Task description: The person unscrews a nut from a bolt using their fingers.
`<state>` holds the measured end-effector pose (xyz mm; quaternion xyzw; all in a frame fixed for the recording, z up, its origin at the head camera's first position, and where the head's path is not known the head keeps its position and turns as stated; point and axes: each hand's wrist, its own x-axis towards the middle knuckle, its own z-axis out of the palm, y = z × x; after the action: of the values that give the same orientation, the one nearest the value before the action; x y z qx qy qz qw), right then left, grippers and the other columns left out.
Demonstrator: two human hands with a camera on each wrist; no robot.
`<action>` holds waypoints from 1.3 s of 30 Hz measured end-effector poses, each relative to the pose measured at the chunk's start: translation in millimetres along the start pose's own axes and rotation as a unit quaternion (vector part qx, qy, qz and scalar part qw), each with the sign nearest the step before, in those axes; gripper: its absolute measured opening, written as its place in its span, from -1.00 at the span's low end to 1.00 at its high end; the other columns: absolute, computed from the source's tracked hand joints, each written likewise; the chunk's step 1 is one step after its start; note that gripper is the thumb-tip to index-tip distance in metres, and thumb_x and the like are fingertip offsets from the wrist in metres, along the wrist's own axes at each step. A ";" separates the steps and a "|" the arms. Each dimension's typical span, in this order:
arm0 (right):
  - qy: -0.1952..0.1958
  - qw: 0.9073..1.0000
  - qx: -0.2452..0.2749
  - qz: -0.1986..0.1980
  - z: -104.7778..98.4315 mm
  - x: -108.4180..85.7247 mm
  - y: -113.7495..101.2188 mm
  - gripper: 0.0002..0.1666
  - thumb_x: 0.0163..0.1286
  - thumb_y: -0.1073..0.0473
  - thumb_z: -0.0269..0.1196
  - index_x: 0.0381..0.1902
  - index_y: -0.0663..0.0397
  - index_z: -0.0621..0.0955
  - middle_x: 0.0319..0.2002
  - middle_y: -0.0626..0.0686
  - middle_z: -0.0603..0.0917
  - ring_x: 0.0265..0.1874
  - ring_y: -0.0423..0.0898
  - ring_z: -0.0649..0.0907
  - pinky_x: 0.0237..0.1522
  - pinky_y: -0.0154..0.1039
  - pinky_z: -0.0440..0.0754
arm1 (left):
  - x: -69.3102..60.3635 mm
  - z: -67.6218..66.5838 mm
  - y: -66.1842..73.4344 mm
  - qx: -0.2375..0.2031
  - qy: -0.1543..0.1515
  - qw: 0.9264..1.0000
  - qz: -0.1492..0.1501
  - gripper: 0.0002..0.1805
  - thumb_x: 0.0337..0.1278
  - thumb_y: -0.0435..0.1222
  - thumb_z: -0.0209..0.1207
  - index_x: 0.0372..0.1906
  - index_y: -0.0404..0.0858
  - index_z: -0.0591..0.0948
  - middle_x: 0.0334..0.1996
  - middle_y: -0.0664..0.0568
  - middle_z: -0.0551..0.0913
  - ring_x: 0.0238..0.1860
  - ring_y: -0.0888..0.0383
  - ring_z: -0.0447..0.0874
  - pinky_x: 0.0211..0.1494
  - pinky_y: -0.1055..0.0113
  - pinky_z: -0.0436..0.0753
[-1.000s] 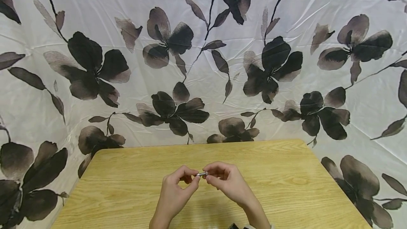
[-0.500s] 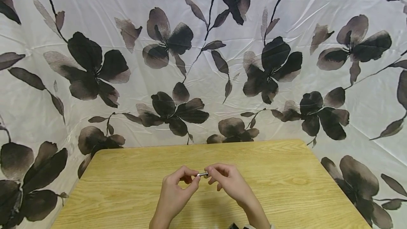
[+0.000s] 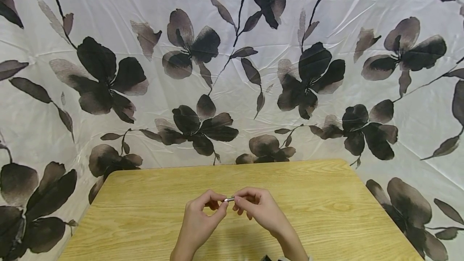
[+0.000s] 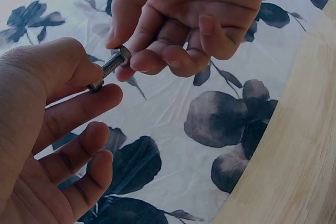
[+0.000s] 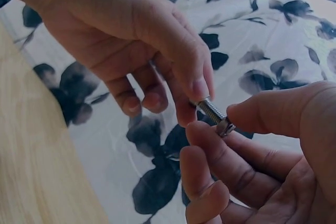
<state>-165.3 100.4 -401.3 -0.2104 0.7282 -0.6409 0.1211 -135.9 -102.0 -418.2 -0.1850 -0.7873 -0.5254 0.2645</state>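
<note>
A small silver threaded bolt [image 3: 230,199] is held above the table between both hands. The left hand [image 3: 203,218] pinches one end with thumb and index finger; in the left wrist view, the left hand [image 4: 58,108] has its other fingers loosely bent. At the other end, the right hand [image 3: 264,212] pinches a hex-shaped piece [image 5: 225,127] between thumb and fingertips; whether it is a nut or the bolt's head, I cannot tell. Bare thread [image 4: 112,64] shows between the two hands. Fingertips partly hide both ends.
The wooden table [image 3: 145,196] spreads beneath the hands, with its far edge meeting a white cloth [image 3: 224,83] printed with dark flowers. This cloth also hangs at both sides. Something small and dark [image 3: 266,257] shows at the bottom, beside the right forearm.
The right hand's thumb and fingers shifted around their end of the bolt; the thumb rose, then came back down, and that end is now more covered. The left hand stays nearly still.
</note>
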 end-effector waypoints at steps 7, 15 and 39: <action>0.006 1.000 0.003 -0.008 1.2 -0.2 -0.7 -0.72 0.46 0.21 0.31 0.06 0.21 0.68 -0.20 0.17 0.74 -0.39 -0.21 0.70 -0.46 -0.42 0.49 | 0.0 0.3 -0.6 0.001 0.001 1.000 -0.002 -0.70 0.04 -0.47 0.46 -0.30 0.03 0.73 -0.46 0.29 0.73 -0.46 0.36 0.57 -0.38 0.40 0.60; -0.004 0.999 -0.008 -0.049 2.2 -1.6 -0.3 -0.76 0.48 0.24 0.28 0.04 0.18 0.68 -0.10 0.22 0.71 -0.32 -0.19 0.69 -0.39 -0.35 0.56 | -0.8 1.3 -0.9 0.003 0.001 1.000 0.013 -0.73 0.06 -0.46 0.46 -0.28 0.01 0.74 -0.46 0.25 0.74 -0.46 0.34 0.58 -0.37 0.39 0.59; 0.054 0.997 0.034 0.045 3.4 -0.6 -6.0 -0.57 0.53 -0.05 0.25 -0.16 0.26 0.75 -0.49 -0.07 0.72 -0.57 -0.23 0.47 -0.56 -0.44 0.30 | 0.2 3.0 0.8 0.012 0.001 1.000 -0.007 -0.69 0.00 -0.48 0.47 -0.32 0.04 0.73 -0.45 0.33 0.73 -0.47 0.37 0.56 -0.37 0.40 0.60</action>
<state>-162.3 97.1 -396.0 -0.1381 0.7201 -0.6698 0.1177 -136.3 -98.9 -418.4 -0.1757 -0.7947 -0.5178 0.2636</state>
